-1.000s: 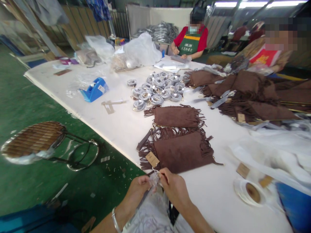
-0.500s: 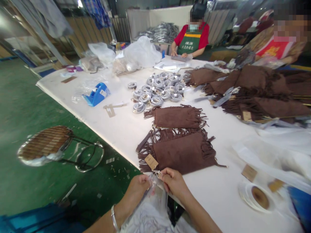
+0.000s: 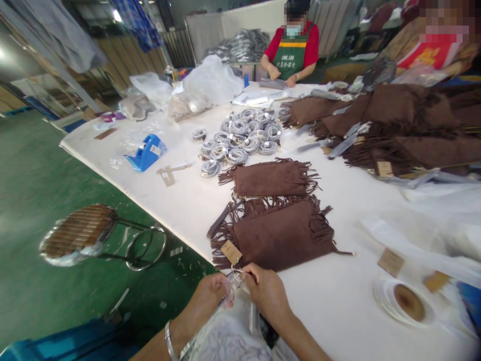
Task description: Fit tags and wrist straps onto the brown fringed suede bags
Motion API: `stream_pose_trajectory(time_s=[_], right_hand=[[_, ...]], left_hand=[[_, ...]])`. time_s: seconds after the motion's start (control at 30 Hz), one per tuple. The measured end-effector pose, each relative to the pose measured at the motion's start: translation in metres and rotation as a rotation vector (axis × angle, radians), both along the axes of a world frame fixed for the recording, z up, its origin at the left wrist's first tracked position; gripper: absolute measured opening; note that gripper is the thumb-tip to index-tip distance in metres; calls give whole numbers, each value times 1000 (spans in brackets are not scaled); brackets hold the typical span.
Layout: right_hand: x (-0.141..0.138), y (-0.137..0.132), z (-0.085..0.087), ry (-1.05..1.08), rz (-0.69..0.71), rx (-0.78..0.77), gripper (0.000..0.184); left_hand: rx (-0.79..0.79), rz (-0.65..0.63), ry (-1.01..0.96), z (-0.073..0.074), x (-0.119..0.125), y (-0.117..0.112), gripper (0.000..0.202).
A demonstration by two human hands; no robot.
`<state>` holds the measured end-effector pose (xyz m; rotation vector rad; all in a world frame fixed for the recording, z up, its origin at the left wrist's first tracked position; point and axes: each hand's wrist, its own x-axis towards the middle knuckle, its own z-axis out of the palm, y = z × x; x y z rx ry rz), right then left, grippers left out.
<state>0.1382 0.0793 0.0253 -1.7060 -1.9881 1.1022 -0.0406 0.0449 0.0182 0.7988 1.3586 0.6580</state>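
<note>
At the table's near edge, my left hand (image 3: 212, 296) is closed on a small piece of clear plastic (image 3: 233, 286). Beside it, my right hand (image 3: 267, 291) pinches the white string (image 3: 236, 272) of a tan hang tag (image 3: 231, 252). That tag lies on the fringed left end of a brown suede-like bag (image 3: 281, 235), just beyond my fingers. A dark strap (image 3: 221, 219) runs along the bag's upper left corner. Behind it lies a smaller brown fringed pouch (image 3: 271, 179). How string and plastic meet between my fingertips is too small to make out.
Coiled grey straps (image 3: 240, 138) lie mid-table, with a blue tape dispenser (image 3: 145, 153) to their left. Brown fringed bags (image 3: 406, 120) are heaped at right, near a white roll (image 3: 404, 301). A stool (image 3: 78, 230) stands at left. Two people work across the table.
My hands stay close together, with the fingers shifted slightly around the string and plastic. The view has moved a little. The co-worker in the green apron has moved their hands.
</note>
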Motion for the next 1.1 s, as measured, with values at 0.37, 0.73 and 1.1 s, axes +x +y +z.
stream_pose_trajectory(time_s=[0.37,0.73,1.1], right_hand=[[8,20,0,138,82,-124,22],[13,26,-15,307,95,-247,22],[13,22,-2,277,63,-187,19]], left_hand=[[5,11,59,5,9,5,37],[20,-3,129,20,31,13,40],[87,12,195,7,36,14,21]])
